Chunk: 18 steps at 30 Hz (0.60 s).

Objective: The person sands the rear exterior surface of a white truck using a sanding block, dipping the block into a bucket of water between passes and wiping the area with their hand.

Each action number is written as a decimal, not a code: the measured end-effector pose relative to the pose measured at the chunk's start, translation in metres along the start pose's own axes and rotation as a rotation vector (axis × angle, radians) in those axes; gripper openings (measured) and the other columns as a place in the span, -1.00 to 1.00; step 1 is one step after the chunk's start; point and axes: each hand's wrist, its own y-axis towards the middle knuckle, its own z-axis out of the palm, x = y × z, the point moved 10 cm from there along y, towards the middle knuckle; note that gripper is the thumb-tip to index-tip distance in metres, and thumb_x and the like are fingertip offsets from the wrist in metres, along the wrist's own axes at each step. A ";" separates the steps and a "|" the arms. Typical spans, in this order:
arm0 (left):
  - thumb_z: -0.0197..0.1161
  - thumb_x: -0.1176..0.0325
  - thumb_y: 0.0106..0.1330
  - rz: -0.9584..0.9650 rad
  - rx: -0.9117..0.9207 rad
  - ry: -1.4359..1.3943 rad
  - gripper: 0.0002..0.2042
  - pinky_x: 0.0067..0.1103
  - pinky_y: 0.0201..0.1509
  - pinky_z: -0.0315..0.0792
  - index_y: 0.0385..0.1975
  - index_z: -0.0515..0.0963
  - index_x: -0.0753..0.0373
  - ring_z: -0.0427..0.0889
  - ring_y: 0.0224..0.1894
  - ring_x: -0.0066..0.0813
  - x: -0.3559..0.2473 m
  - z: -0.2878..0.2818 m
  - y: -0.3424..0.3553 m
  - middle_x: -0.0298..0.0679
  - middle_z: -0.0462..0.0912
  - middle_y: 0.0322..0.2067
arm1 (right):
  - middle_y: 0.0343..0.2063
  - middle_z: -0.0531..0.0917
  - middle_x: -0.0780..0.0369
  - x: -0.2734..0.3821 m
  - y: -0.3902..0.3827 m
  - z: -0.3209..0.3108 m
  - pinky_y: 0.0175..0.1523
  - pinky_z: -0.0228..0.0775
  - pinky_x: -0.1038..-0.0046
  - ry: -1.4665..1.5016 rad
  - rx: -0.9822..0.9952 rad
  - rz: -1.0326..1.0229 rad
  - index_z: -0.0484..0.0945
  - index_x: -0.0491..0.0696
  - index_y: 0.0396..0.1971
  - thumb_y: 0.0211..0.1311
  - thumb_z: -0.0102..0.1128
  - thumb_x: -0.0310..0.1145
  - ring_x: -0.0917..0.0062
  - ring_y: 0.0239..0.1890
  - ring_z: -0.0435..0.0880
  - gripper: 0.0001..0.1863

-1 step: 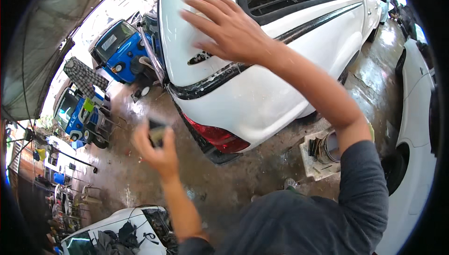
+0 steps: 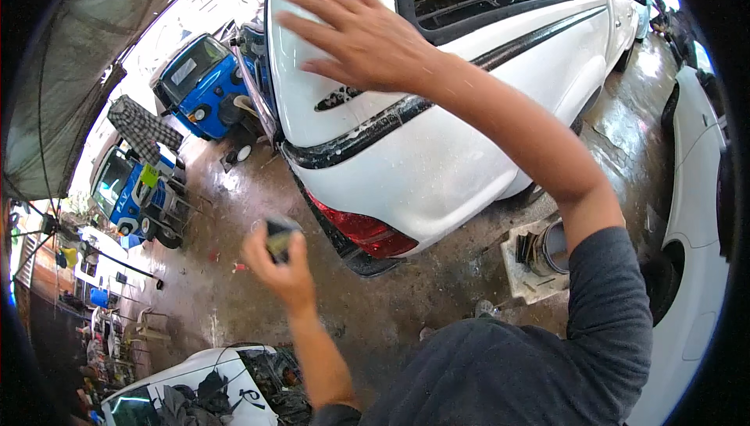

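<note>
My right hand (image 2: 367, 42) is spread flat over the rear corner of a white pickup canopy (image 2: 332, 125), fingers apart. Whether its palm touches the panel I cannot tell. Below it, a small black vent (image 2: 338, 99) and a black stripe (image 2: 359, 139) carry whitish wet spots. In my left hand (image 2: 277, 268) is a small dark block with a yellowish side (image 2: 279, 240), gripped between thumb and fingers. That hand hangs in the air, apart from the vehicle, left of the red tail light (image 2: 363, 227).
A bucket (image 2: 553, 248) stands on a dirty whitish stand (image 2: 531, 289) right of the tail light. Another white car (image 2: 691, 215) is parked at the right. Blue three-wheelers (image 2: 195, 82) stand far left, and a white car with dark cloths (image 2: 203, 399) lies near left. The floor (image 2: 328, 309) looks wet.
My right hand has slid a little left and up over the panel. My left hand, still with the dark block, has shifted right and slightly down.
</note>
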 end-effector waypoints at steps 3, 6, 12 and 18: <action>0.55 0.26 0.24 -0.328 0.070 -0.009 -0.46 -0.14 0.35 0.39 0.17 0.59 0.34 0.55 0.19 0.04 0.028 0.009 -0.119 0.01 0.60 0.12 | 0.58 0.32 0.18 0.045 0.079 0.040 0.73 -0.12 0.03 0.014 -0.008 -0.116 0.34 0.07 0.55 0.62 0.00 0.18 0.30 0.67 0.16 -0.30; 0.59 0.25 0.21 -0.454 0.195 -0.030 -0.44 -0.16 0.33 0.41 0.17 0.59 0.33 0.56 0.18 0.04 0.016 0.042 -0.180 -0.01 0.62 0.09 | 0.61 0.27 0.20 0.099 0.091 0.067 0.74 -0.17 0.06 0.006 0.123 -0.371 0.33 0.05 0.56 0.65 -0.16 0.24 0.36 0.68 0.11 -0.26; 0.56 0.25 0.24 -0.491 0.336 -0.025 -0.47 -0.22 0.32 0.43 0.17 0.58 0.33 0.58 0.17 -0.04 -0.004 0.067 -0.219 -0.04 0.59 0.07 | 0.64 0.23 0.26 0.076 0.018 0.074 0.76 -0.29 0.08 0.051 0.276 -0.417 0.32 0.02 0.57 0.63 -0.31 0.35 0.38 0.70 0.07 -0.16; 0.60 0.24 0.22 -0.548 0.300 -0.123 -0.46 -0.18 0.28 0.44 0.15 0.60 0.31 0.56 0.16 -0.01 -0.028 0.095 -0.233 -0.04 0.60 0.07 | 0.65 0.20 0.25 0.026 -0.041 0.055 0.77 -0.31 0.11 0.102 0.234 -0.474 0.23 0.02 0.62 0.57 -0.24 0.39 0.42 0.71 0.02 -0.10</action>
